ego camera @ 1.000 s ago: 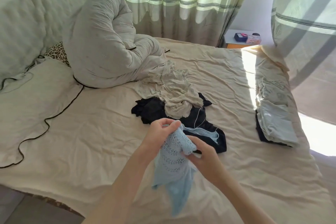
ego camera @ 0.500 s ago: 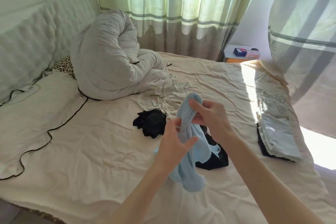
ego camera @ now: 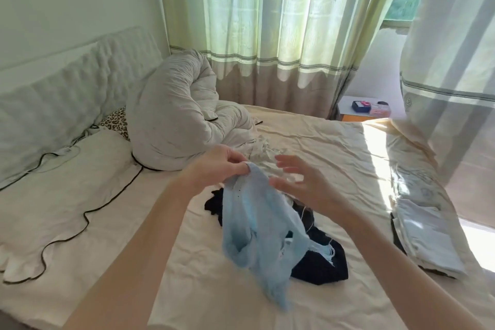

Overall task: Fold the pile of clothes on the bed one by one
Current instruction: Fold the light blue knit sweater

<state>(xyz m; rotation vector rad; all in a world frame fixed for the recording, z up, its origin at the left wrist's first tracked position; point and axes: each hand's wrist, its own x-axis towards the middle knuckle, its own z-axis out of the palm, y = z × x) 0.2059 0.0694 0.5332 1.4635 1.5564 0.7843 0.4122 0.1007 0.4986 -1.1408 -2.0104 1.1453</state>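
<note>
The left hand pinches the top edge of the pale-blue knitted garment, which hangs above the cream bed at six o'clock of the dark pile. At three o'clock the right hand hovers spread, empty — it should catch the opposite corner and pull the edge taut before laying flat.

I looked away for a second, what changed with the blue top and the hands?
The right hand let go of the light blue garment and opened. The left hand lifted it, pinching its top edge. The dark clothes and folded stack stayed put.
</note>
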